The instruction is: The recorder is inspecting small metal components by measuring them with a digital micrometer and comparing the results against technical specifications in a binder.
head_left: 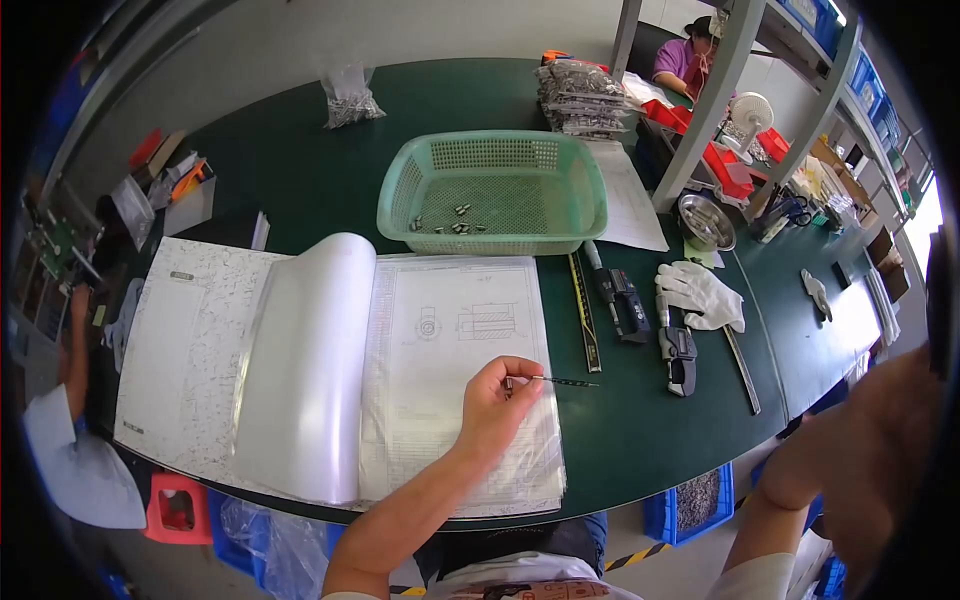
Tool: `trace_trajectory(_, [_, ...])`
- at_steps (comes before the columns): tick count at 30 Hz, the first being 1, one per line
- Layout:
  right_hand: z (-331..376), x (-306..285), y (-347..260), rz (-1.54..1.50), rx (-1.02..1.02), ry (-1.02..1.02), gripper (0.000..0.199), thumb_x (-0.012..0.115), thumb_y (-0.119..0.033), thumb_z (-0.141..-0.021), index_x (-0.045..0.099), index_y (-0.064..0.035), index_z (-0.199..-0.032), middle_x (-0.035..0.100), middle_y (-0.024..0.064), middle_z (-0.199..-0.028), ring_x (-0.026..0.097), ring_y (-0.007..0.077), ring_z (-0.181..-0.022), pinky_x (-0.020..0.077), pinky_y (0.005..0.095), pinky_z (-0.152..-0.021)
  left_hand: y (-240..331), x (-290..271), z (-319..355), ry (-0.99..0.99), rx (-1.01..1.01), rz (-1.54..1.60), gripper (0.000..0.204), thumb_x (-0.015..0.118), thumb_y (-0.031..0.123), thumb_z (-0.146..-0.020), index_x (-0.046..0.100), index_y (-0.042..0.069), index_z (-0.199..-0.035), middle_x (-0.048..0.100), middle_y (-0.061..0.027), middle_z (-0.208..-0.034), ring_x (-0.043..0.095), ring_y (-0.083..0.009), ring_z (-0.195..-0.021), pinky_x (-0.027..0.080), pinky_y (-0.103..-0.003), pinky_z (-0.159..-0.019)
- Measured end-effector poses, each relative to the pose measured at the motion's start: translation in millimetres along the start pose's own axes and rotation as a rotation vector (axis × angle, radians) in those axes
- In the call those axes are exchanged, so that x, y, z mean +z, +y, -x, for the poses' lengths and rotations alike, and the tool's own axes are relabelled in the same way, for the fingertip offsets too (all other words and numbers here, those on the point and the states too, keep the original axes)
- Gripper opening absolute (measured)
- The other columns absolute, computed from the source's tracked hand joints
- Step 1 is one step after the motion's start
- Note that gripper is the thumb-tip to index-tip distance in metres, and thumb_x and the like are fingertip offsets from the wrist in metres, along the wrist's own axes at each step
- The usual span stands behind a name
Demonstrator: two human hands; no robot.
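My left hand (500, 400) is above the right page of an open binder (450, 400) that shows a technical drawing. Its fingers pinch a thin dark rod with light markings (572, 382), which points right past the page edge. A small metal piece (508, 386) shows at the same fingers; how it is held is partly hidden. My right hand (865, 450) is raised at the far right, large and blurred, its fingers not readable. Beyond the binder stands a green plastic basket (490, 245) with several small metal parts (460, 226) on its bottom.
Right of the binder lie a yellow-black rule (585, 325), two digital micrometers (622, 300), a white glove (703, 293) and a steel ruler (742, 370). Bagged parts (582, 95) and a metal bowl (706, 222) stand farther back. Another person (685, 60) sits behind the shelf posts.
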State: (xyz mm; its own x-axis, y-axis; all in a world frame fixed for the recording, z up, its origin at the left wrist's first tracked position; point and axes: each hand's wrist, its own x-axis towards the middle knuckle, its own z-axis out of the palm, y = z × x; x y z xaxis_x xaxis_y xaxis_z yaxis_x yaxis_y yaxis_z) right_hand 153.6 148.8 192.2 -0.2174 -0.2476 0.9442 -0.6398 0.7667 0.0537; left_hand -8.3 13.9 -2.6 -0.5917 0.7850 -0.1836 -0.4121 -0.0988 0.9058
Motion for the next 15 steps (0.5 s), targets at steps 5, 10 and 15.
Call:
trace_trajectory(5, [45,39,3,0.387,0.331,-0.051,0.034,0.063,-0.009,-0.067,0.047,0.0004,-0.096,0.049,0.0057,-0.07,0.045,0.0126,-0.063,0.0355,0.0239,-0.056,0,-4,11,0.004,0.032,-0.016,0.013,0.056,0.001,-0.075,0.053,0.001,-0.089,0.048,0.0019,-0.068,0.038,-0.0018,-0.056,0.032,-0.016,-0.049])
trace_trajectory(10, [53,44,10,0.606,0.316,-0.2,0.032,0.059,-0.018,-0.068,0.053,0.0011,-0.094,0.057,0.0151,-0.081,0.054,0.023,-0.07,0.0428,0.0302,-0.062,3,-3,12,0.047,0.026,0.012,0.013,0.056,0.002,-0.075,0.053,0.001,-0.088,0.047,0.0013,-0.068,0.039,-0.0032,-0.054,0.032,-0.016,-0.048])
trace_trajectory(15, [55,29,-1,0.338,0.377,0.175,0.04,0.055,-0.026,-0.074,0.047,0.0026,-0.101,0.054,0.0171,-0.089,0.053,0.0247,-0.08,0.0428,0.0311,-0.069,-4,3,6,-0.018,0.01,0.033,0.013,0.055,0.003,-0.076,0.054,0.002,-0.089,0.047,0.0033,-0.071,0.037,-0.0011,-0.057,0.032,-0.015,-0.051])
